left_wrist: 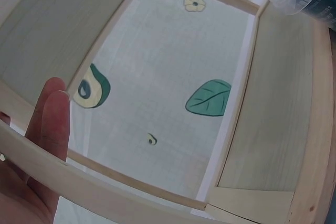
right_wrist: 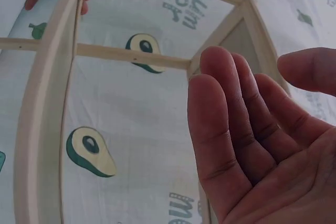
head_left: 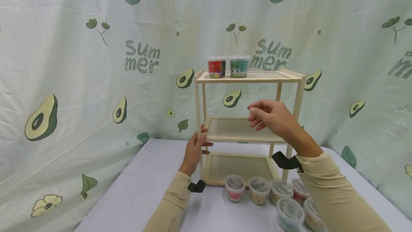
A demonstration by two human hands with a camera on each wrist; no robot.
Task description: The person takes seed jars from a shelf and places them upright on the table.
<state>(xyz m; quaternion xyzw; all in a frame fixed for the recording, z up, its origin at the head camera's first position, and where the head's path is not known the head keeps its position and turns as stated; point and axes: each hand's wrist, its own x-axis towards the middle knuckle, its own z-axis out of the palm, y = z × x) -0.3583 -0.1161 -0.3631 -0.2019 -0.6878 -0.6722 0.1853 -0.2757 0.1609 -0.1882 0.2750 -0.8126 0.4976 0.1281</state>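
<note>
A three-tier wooden shelf rack (head_left: pixel 251 80) stands on the white table. Around its left front post, level with the middle tier, my left hand (head_left: pixel 194 149) has its thumb and fingers. In the left wrist view, fingers of this left hand (left_wrist: pixel 50 129) show behind the wooden post. My right hand (head_left: pixel 273 117) hovers in front of the rack above the middle tier, holding nothing; the right wrist view shows loosely bent fingers (right_wrist: pixel 212 124) and the thumb apart. On the top tier, towards the left, a red-labelled tub (head_left: pixel 217 68) and a green-labelled tub (head_left: pixel 239 68) sit side by side.
Several clear-lidded tubs stand on the table before the rack, among them a pink one (head_left: pixel 234 189), a yellowish one (head_left: pixel 259 191) and a blue one (head_left: pixel 290 214). My right sleeve partly covers some. A patterned curtain (head_left: pixel 96 81) hangs behind.
</note>
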